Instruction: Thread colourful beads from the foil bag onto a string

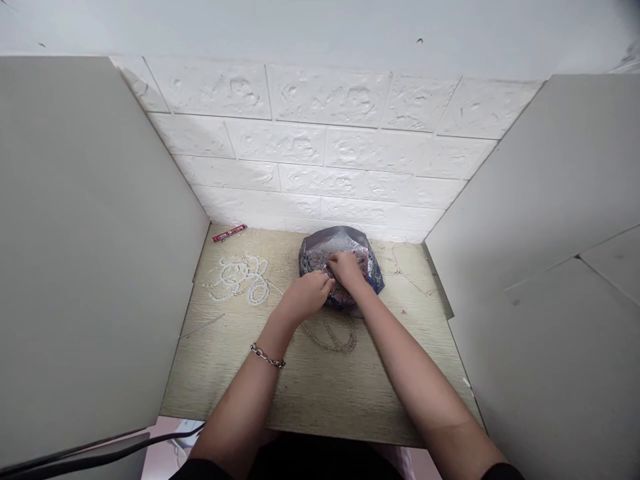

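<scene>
In the head view a dark, open-topped bag (335, 235) with a shiny lining stands near the back wall, small red and pale pieces inside. My left hand (316, 290) is pinched closed at its front left edge, on a thin strand of beads (345, 347) that loops on the table below it. Over the bag's opening, my right hand (346, 268) has its fingers drawn together close to the left fingertips. Whatever the right fingers pinch is too small to make out. A bracelet (267, 358) circles my left wrist.
White bead strands (245, 277) lie coiled on the table (320, 393) at left. Behind them rests a small red packet (229, 233). Thin strands (413, 280) lie right of the bag. Panels (100, 233) flank the table, and a white brick-patterned wall (300, 143) closes the back.
</scene>
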The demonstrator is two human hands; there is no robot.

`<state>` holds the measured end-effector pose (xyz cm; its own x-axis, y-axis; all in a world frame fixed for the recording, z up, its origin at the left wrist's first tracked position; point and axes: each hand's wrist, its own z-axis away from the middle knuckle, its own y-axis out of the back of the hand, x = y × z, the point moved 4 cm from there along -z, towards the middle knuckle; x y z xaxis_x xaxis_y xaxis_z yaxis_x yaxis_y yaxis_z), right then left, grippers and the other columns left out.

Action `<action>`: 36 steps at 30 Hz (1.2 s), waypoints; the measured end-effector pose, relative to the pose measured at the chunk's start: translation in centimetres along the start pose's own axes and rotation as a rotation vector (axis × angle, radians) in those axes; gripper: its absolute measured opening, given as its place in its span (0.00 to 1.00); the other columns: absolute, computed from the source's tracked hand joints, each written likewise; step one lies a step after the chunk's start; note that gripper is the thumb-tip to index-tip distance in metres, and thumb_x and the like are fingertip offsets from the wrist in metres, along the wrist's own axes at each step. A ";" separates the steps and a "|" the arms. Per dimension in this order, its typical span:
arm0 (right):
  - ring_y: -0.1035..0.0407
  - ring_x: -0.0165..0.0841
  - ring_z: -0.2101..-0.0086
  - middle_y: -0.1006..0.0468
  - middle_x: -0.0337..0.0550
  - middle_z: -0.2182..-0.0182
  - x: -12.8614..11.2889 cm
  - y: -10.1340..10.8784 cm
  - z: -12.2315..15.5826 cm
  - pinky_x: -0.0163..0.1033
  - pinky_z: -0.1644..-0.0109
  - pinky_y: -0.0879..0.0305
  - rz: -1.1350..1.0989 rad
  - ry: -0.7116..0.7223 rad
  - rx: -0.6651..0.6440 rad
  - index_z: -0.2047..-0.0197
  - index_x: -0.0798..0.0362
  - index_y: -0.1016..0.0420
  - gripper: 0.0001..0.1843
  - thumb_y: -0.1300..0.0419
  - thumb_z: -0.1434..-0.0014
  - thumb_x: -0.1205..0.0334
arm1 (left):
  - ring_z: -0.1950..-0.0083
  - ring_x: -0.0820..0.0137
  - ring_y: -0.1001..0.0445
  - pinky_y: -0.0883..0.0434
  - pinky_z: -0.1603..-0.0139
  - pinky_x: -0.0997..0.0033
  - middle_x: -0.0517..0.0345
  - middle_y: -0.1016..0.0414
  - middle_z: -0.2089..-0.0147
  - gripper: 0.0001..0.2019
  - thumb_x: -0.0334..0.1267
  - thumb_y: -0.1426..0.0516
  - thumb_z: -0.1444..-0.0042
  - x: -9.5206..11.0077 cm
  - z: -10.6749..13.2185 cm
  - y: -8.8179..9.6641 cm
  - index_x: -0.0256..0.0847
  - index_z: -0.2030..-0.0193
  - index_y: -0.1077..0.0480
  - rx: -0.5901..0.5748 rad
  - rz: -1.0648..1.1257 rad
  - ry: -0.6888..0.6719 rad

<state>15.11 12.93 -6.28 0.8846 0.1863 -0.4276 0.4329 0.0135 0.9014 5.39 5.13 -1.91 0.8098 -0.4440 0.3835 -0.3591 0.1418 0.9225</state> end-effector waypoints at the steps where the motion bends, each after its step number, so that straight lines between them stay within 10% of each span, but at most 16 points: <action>1: 0.34 0.33 0.70 0.25 0.50 0.70 0.1 0.2 0.1 0.34 0.64 0.43 0.000 0.011 0.000 0.70 0.58 0.26 0.13 0.52 0.49 0.66 | 0.64 0.70 0.34 0.38 0.63 0.70 0.53 0.31 0.67 0.17 0.39 0.61 0.44 0.0 0.0 0.0 0.36 0.71 0.35 0.003 -0.007 0.003; 24: 0.34 0.34 0.60 0.26 0.50 0.63 -0.3 1.7 1.1 0.35 0.54 0.46 0.070 0.121 -0.111 0.60 0.56 0.28 0.15 0.52 0.47 0.67 | 0.65 0.68 0.33 0.38 0.64 0.70 0.51 0.31 0.69 0.19 0.37 0.62 0.44 0.2 0.0 0.0 0.35 0.72 0.33 -0.034 -0.127 -0.048; 36: 0.34 0.33 0.64 0.26 0.51 0.68 -0.7 1.1 1.1 0.35 0.59 0.44 -0.024 0.126 -0.089 0.70 0.58 0.27 0.12 0.52 0.48 0.67 | 0.65 0.69 0.33 0.38 0.63 0.70 0.52 0.31 0.69 0.18 0.38 0.60 0.44 0.0 -0.2 0.0 0.36 0.73 0.33 -0.019 -0.064 -0.018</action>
<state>15.21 11.74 -5.04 0.8429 0.3068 -0.4419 0.4315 0.1050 0.8960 5.47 5.27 -1.89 0.8222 -0.4688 0.3229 -0.2976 0.1295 0.9459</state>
